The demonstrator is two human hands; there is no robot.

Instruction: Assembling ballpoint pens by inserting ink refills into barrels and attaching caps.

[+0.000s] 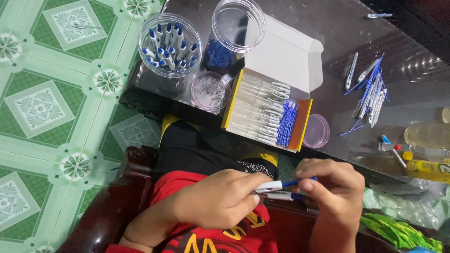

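Below the open white cardboard box [281,61], left hand [220,199] and right hand [335,187] both pinch a white-and-blue plastic pen [276,186].

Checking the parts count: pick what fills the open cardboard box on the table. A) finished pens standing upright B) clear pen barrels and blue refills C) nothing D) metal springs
B: the open cardboard box holds rows of clear pen barrels with a bundle of blue refills along one side.
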